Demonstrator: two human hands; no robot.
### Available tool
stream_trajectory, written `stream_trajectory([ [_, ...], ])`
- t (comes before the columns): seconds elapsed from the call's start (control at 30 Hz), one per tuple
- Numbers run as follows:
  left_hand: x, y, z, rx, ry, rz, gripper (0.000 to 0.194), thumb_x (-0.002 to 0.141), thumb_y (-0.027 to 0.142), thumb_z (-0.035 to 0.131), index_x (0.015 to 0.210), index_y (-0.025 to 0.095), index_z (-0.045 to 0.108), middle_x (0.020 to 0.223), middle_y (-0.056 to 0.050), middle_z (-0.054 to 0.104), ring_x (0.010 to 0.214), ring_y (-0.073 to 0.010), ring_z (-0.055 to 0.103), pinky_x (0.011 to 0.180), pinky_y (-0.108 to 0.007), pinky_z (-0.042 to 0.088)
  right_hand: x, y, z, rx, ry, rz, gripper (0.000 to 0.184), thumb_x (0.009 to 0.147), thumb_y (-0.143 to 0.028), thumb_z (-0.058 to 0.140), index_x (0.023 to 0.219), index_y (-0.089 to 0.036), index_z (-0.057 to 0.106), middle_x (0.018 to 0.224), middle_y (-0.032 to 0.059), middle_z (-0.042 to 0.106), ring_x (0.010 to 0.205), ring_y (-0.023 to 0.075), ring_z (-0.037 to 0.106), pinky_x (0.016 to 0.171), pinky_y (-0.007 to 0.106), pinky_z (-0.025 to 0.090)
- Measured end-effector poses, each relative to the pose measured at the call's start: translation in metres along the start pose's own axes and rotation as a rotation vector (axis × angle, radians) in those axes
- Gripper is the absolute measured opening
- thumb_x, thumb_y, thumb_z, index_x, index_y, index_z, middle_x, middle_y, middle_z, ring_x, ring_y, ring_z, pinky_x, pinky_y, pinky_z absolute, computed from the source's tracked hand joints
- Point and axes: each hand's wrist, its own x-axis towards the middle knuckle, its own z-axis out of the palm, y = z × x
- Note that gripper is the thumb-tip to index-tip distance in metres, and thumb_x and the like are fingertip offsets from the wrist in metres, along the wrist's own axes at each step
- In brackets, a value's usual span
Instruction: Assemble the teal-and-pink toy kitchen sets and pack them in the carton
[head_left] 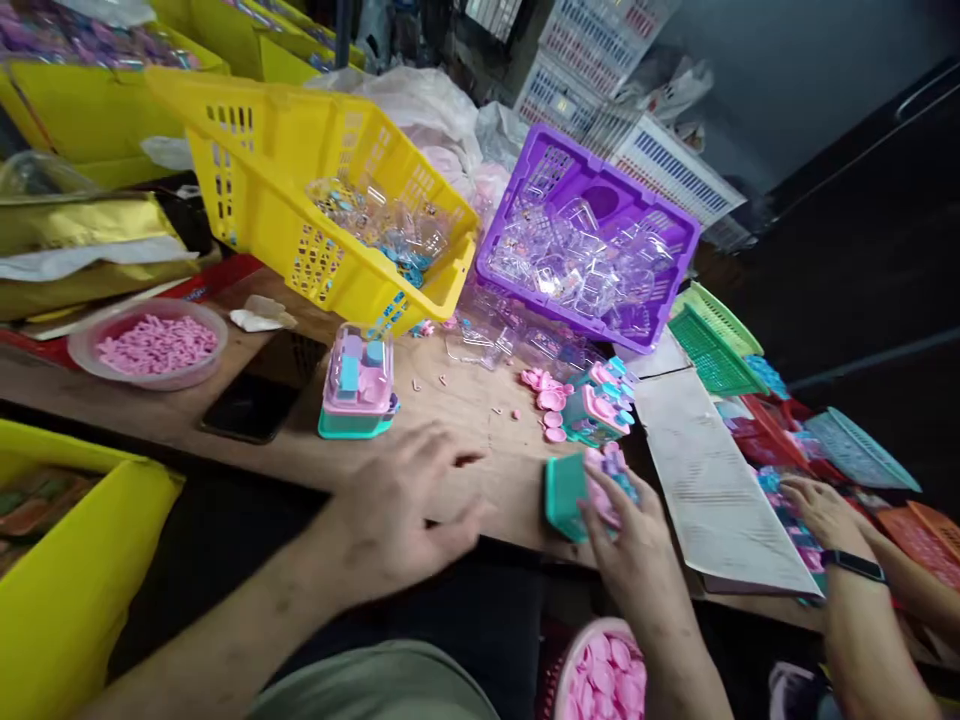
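My left hand (409,505) is over the wooden table, fingers loosely spread, with nothing visible in it. To its left stands a toy set (358,385) with a teal base, pink top and clear cover. My right hand (630,525) grips a teal toy box (568,495), tilted on its side near the table's front edge. Pink and blue pieces on that box show partly between the fingers. Behind it stands another teal and pink toy box (598,410), without a cover. Pink spoon-like and round pieces (550,395) lie beside that one.
A yellow basket (262,200) and a purple basket (517,190) hold clear covers. A bowl (217,345) of small pink parts and a phone (255,395) lie left. Below is a tub (581,645) of pink pieces. A cardboard flap (697,480) separates a co-worker's hands (825,515).
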Motion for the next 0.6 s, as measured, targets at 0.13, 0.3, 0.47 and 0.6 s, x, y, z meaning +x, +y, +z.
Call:
stream_trajectory([
  [0.13, 0.011, -0.039, 0.069, -0.065, -0.137, -0.027, 0.136, 0.068, 0.053, 0.107, 0.172, 0.023, 0.025, 0.175, -0.027, 0.043, 0.166, -0.0510, 0.042, 0.133, -0.075, 0.043, 0.044, -0.089, -0.016, 0.207, -0.196, -0.185, 0.058, 0.114, -0.048, 0.062, 0.170, -0.037, 0.051, 0.160, 0.0145, 0.063, 0.145, 0.0373, 0.066, 0.119, 0.065, 0.060],
  [0.3, 0.010, -0.071, 0.087, -0.150, -0.029, -0.077, 0.125, 0.072, 0.036, 0.105, 0.168, 0.028, 0.025, 0.164, -0.021, 0.052, 0.159, -0.0446, 0.051, 0.132, -0.069, 0.047, 0.176, -0.108, 0.032, 0.249, -0.207, -0.250, 0.043, 0.108, -0.034, 0.062, 0.149, -0.024, 0.070, 0.140, 0.0160, 0.075, 0.120, 0.0317, 0.077, 0.106, 0.055, 0.067],
  [0.47, 0.006, -0.071, 0.083, -0.125, -0.023, -0.060, 0.127, 0.072, 0.042, 0.107, 0.167, 0.028, 0.023, 0.165, -0.022, 0.049, 0.158, -0.0463, 0.051, 0.131, -0.069, 0.047, 0.271, -0.112, 0.111, 0.029, -0.375, -0.420, 0.040, 0.093, -0.019, 0.068, 0.132, -0.017, 0.078, 0.136, 0.0158, 0.079, 0.137, 0.0350, 0.067, 0.123, 0.061, 0.051],
  [0.6, 0.010, -0.072, 0.082, -0.144, -0.031, -0.049, 0.127, 0.072, 0.047, 0.106, 0.167, 0.027, 0.025, 0.161, -0.021, 0.053, 0.154, -0.0465, 0.055, 0.128, -0.069, 0.050, 0.290, -0.118, 0.123, -0.025, -0.387, -0.480, 0.027, 0.094, -0.038, 0.076, 0.112, -0.019, 0.079, 0.113, 0.0121, 0.082, 0.125, 0.0335, 0.071, 0.122, 0.065, 0.047],
])
